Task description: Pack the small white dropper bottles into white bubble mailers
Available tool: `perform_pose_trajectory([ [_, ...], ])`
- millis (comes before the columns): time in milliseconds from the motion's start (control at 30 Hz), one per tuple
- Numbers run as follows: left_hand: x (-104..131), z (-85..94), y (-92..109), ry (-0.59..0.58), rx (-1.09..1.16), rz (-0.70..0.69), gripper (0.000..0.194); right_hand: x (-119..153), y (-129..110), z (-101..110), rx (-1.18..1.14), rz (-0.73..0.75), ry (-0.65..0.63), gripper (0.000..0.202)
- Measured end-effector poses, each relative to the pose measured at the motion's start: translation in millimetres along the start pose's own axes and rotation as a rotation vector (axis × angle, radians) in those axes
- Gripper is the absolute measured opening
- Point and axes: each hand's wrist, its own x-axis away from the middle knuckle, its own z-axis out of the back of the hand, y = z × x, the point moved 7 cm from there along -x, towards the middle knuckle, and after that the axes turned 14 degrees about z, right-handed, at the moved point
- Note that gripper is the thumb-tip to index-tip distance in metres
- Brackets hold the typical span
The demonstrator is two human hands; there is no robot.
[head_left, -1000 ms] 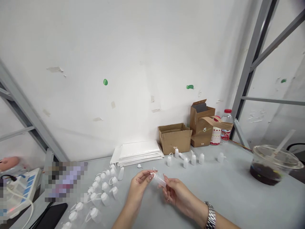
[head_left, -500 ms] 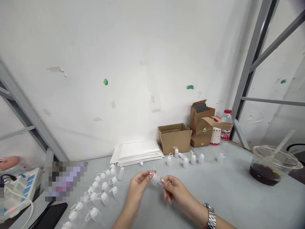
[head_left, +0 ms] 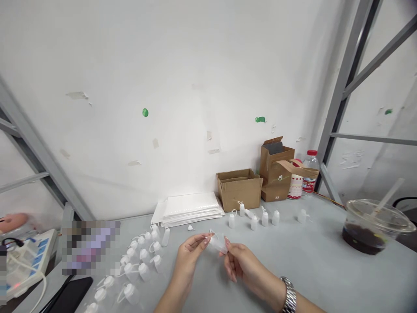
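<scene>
Between my two hands is a small translucent squeeze bottle [head_left: 218, 243], tilted on its side above the table. My left hand [head_left: 193, 252] pinches its white cap end between thumb and fingers. At the other end, the thumb and fingers of my right hand [head_left: 240, 260] close on the bottle's body. A thin strap loops up near the cap. Just beyond my left hand, a small white cap-like piece [head_left: 190, 228] lies on the table. Rows of similar capped bottles [head_left: 143, 270] stand to the left, and several more bottles [head_left: 253, 223] stand beyond my right hand.
White flat packets [head_left: 192, 206] are stacked by the wall, beside an open cardboard box [head_left: 239, 193] and a brown paper bag [head_left: 276, 178]. A lidded drink cup [head_left: 365, 237] with a straw stands right. A black phone [head_left: 70, 295] lies front left, near a power strip [head_left: 35, 261].
My right hand has shifted slightly, and the bottle now points more down and to the right. The small white piece on the table has moved slightly left and down.
</scene>
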Motion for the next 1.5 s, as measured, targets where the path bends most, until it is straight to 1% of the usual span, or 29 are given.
perform_pose_trajectory([
  [100,1,-1.6,2,0.017,-0.012,0.003,0.029,-1,4,2,0.026,-0.014,0.006,0.056],
  [200,3,-0.8,4,0.051,-0.01,-0.001,0.031,-5,2,5,0.062,0.068,0.035,0.053],
  [300,2,0.9,2,0.08,-0.006,0.008,0.031,-9,-2,7,0.159,0.152,0.052,0.051],
  [367,2,1.5,0,0.078,-0.006,0.013,0.029,-10,-4,8,0.23,0.176,0.06,0.049],
  [433,1,1.3,0,0.057,-0.013,-0.001,0.026,-9,-3,8,0.242,0.174,0.051,0.049],
  [500,1,0.6,3,0.023,-0.025,-0.033,0.023,-7,0,4,0.161,0.132,0.007,0.051],
  [600,2,-1.3,9,-0.027,-0.05,-0.071,0.02,0,7,-8,-0.084,-0.011,-0.107,0.05],
  [667,3,-2.0,11,-0.033,-0.062,-0.078,0.02,5,8,-16,-0.218,-0.085,-0.176,0.048],
  [733,3,-3.9,11,-0.04,-0.09,-0.062,0.023,5,6,-17,-0.252,-0.081,-0.181,0.047],
  [833,1,-4.8,9,-0.005,-0.233,-0.043,0.028,-1,1,-8,-0.153,0.006,-0.082,0.048],
  [933,1,-2.9,9,0.052,-0.436,-0.083,0.018,-6,0,2,-0.018,0.059,-0.002,0.052],
  [1000,2,-1.9,11,0.066,-0.498,-0.128,0.016,-9,1,8,0.066,0.084,0.031,0.053],
  [1100,5,-2.1,13,0.072,-0.529,-0.173,0.019,-11,-3,16,0.261,0.171,0.08,0.052],
  [1167,6,-5.2,12,0.041,-0.545,-0.163,0.021,-11,-8,20,0.413,0.252,0.115,0.05],
  [1233,8,-8.5,11,0.002,-0.526,-0.138,0.023,-10,-14,21,0.515,0.313,0.134,0.047],
  [1367,10,-11.2,13,-0.054,-0.431,-0.108,0.025,-9,-20,21,0.58,0.347,0.131,0.041],
  [1500,12,-13.9,13,-0.112,-0.391,-0.091,0.025,-7,-26,21,0.605,0.371,0.139,0.039],
])
